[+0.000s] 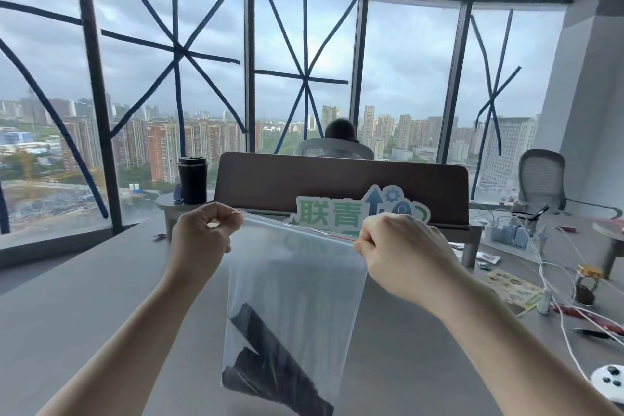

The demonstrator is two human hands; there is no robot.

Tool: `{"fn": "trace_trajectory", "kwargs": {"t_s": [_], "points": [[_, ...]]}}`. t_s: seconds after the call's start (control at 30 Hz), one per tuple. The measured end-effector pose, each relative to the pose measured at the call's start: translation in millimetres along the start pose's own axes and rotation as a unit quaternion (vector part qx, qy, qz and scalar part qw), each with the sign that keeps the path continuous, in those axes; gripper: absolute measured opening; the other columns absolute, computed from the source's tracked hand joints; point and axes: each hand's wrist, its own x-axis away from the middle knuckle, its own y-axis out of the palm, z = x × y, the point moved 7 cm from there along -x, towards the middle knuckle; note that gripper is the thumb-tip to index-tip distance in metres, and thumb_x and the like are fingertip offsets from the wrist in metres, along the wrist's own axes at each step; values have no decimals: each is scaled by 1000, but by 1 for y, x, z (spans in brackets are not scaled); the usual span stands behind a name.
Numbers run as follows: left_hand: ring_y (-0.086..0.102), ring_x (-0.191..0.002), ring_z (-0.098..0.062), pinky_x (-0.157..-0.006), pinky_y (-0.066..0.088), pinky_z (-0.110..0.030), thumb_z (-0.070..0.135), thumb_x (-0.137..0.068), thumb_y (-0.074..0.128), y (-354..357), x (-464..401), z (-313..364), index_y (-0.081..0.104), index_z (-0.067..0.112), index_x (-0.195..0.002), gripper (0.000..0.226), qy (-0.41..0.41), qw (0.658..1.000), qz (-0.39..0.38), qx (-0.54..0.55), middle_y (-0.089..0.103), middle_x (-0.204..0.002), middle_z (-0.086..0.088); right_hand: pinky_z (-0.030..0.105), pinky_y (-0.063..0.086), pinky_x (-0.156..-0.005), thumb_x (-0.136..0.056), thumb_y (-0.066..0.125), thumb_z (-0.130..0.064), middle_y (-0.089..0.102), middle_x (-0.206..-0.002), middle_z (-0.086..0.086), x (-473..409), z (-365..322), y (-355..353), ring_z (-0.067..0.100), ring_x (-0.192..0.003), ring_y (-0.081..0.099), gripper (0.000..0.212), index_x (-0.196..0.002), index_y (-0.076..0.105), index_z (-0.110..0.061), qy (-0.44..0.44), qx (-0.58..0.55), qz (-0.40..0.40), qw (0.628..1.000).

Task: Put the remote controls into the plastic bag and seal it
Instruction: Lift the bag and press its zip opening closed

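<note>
My hands (202, 233) (398, 246) pinch the plastic bag (293, 280) top at nine and three; remote controls (270, 361) sag inside, so I'd press the zip evenly across.

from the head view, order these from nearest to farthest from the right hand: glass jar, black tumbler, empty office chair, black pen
From the right hand, whose grip pinches the bag's top right corner:
1. Glass jar, gold lid, just to its right on the table.
2. Black pen, lower right, near the table edge.
3. Black tumbler, far left, beyond the left hand.
4. Empty office chair, back right by the window.
</note>
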Motion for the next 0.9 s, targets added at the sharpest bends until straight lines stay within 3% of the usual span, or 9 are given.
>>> {"fn": "trace_trajectory", "kwargs": {"t_s": [0.23, 0.33, 0.43, 0.53, 0.7, 0.83, 0.9], "points": [[48, -32, -7, -40, 43, -21, 9, -82, 68, -15, -41, -53, 69, 11, -71, 12, -60, 998, 26, 0, 56, -47, -7, 35, 37, -65, -98, 48, -37, 70, -90, 8, -53, -24, 43, 32, -85, 64, 29, -83, 55, -13, -13, -2, 26, 1000], [60, -36, -7, -37, 49, -19, 6, -87, 62, -17, -78, -76, 66, 13, -74, 15, -86, 996, 23, 25, 63, -66, -7, 35, 35, -59, -99, 46, -33, 69, -80, 11, -103, -35, 81, 36, -78, 64, 28, -79, 46, -14, -21, -28, 50, 998], [67, -46, -11, -44, 56, -22, 3, -90, 58, -29, -125, -91, 64, 14, -76, 19, -88, 994, 36, 52, 66, -77, -5, 33, 37, -55, -96, 52, -34, 63, -63, 4, -153, -48, 105, 33, -61, 54, 29, -74, 47, -16, -18, -89, 91, 992], [70, -64, -20, -55, 61, -25, -1, -89, 58, -50, -164, -115, 65, 14, -74, 21, -102, 988, 77, 90, 68, -81, -9, 31, 43, -54, -92, 58, -35, 64, -59, 1, -189, -65, 128, 28, -60, 57, 28, -72, 56, -15, -26, -155, 111, 981], [68, -74, -23, -75, 58, -38, 9, -87, 65, -68, -169, -199, 67, 9, -75, 12, -180, 976, 89, 83, 69, -78, -12, 35, 54, -62, -84, 68, -31, 71, -64, 1, -190, -87, 209, 24, -64, 64, 24, -66, 64, -16, -14, -234, 29, 972], [66, -70, -20, -70, 59, -22, 8, -87, 64, -78, -128, -252, 68, 4, -77, 11, -231, 965, 100, 68, 68, -80, -18, 26, 45, -57, -83, 70, -27, 72, -66, -2, -156, -100, 264, 15, -63, 60, 21, -65, 69, -17, 9, -279, -68, 958], [66, -67, -20, -75, 58, -26, 7, -86, 62, -82, -103, -268, 68, 6, -75, 12, -247, 962, 100, 59, 68, -79, -19, 24, 43, -56, -81, 70, -25, 74, -66, -1, -136, -106, 280, 4, -55, 56, 19, -65, 70, -16, 15, -316, -134, 939]]}}
